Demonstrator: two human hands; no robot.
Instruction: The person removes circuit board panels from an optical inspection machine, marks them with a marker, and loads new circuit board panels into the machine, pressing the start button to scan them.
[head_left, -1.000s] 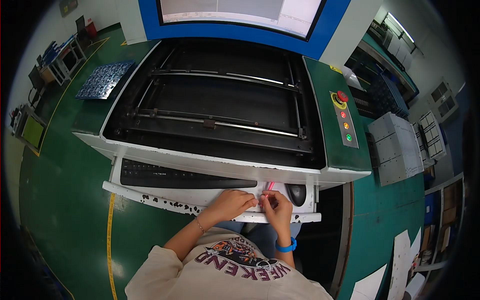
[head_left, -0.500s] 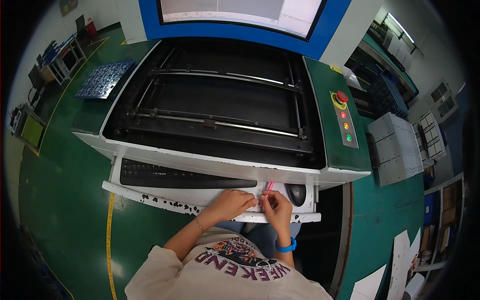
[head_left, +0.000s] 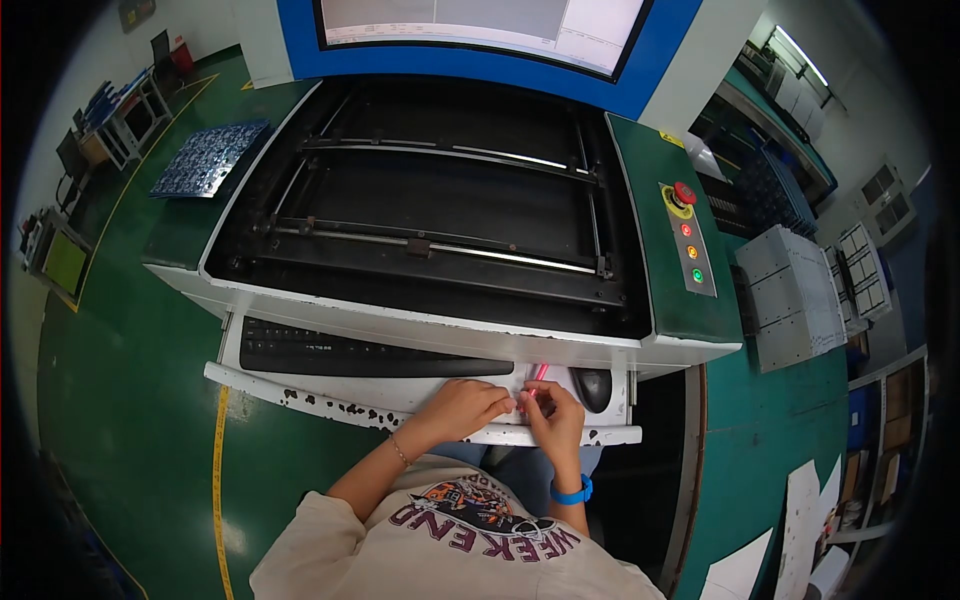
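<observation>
Over the front of the pull-out keyboard tray (head_left: 350, 400), my two hands meet fingertip to fingertip. My right hand (head_left: 558, 418) is closed in a pinch around a slim pink pen-like stick (head_left: 541, 372), whose upper end shows beyond the fingers. A bit of pink also shows between the two hands. My left hand (head_left: 465, 406) has its fingers curled together, tips at the lower end of the pink stick; whatever they hold is hidden. A black mouse (head_left: 594, 388) lies just right of my right hand. Behind my left hand is a black keyboard (head_left: 370, 355).
Above the tray stands a machine with a dark bed and metal rails (head_left: 440, 250). A button panel (head_left: 690, 240) with a red knob is on its right, a monitor (head_left: 480, 25) behind. A patterned blue panel (head_left: 210, 158) rests at left; white boxes (head_left: 790, 300) stand at right.
Almost nothing differs. The fingers have shifted very slightly around the pink stick, and both hands stay in the same place.
</observation>
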